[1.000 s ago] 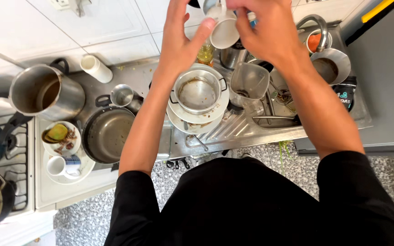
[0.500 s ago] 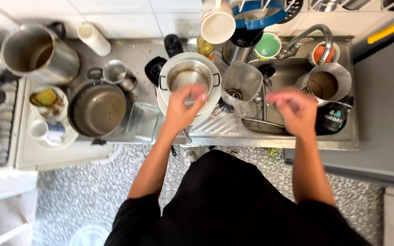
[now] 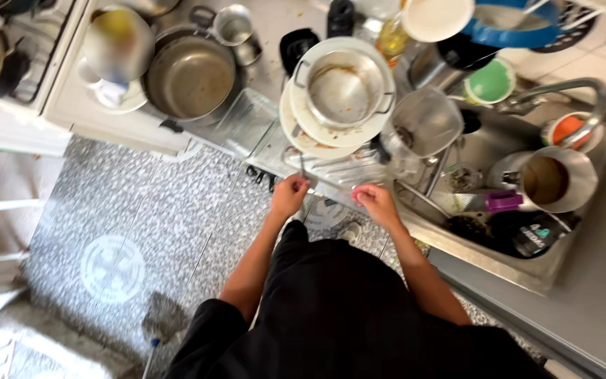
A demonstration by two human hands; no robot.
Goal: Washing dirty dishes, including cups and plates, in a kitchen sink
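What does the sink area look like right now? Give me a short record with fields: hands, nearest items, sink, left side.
left hand: left hand at the front edge of the draining board, closed on a thin utensil; what kind is unclear
right hand: right hand at the same edge, apparently empty
nearest items: steel pot stacked on white plates; clear jug beside it
sink: sink crowded; saucepan with brown residue, faucet above
left side: large pan on the counter

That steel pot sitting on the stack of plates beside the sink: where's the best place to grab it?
Take the steel pot by its two small side handles, one hand on each, coming from above and lifting straight up. It sits upright on stacked plates, so a one-sided pull might tip the pile. Both the left hand and the right hand are at the counter edge.
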